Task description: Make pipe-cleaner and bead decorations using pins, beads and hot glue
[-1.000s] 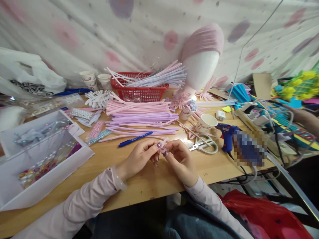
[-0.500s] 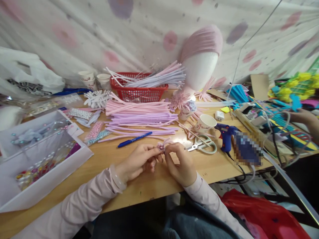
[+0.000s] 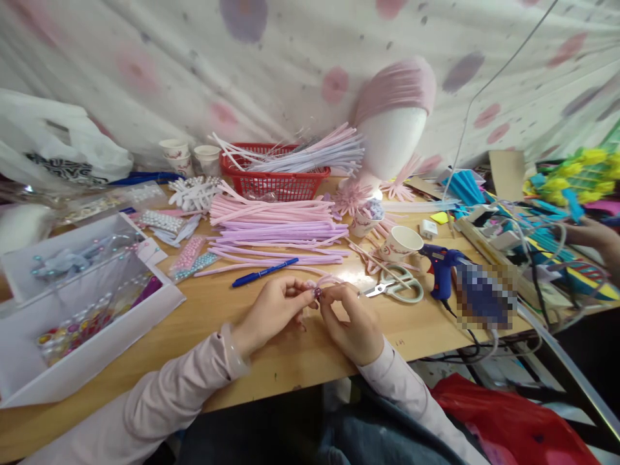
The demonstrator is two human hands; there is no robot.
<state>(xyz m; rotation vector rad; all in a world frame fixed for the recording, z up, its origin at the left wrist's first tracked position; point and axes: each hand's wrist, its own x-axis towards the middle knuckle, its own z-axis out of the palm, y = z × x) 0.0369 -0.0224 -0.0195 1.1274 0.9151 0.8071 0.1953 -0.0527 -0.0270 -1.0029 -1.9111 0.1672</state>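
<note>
My left hand (image 3: 274,309) and my right hand (image 3: 354,321) meet near the table's front edge, fingertips almost touching. Both are closed in a pinch on a small pink pipe cleaner piece (image 3: 325,280) with a dark purple bead (image 3: 318,292) at its middle. My fingers cover most of it, so its full shape is hidden. Just beyond my hands lies a blue pen (image 3: 264,272). Scissors (image 3: 398,285) with pale green handles rest to the right of my right hand. Behind are bundles of pink pipe cleaners (image 3: 276,212) and purple pipe cleaners (image 3: 285,231).
A white box (image 3: 111,336) with beads stands at left. Further back are a red basket (image 3: 276,184) and a foam head (image 3: 394,139). To the right sit a paper cup (image 3: 401,244), a blue glue gun (image 3: 440,271) and another person's hand (image 3: 591,234).
The view has shifted slightly, so the table's contents appear a little further right and lower. My fingers have moved slightly around the beaded piece, still pinching it.
</note>
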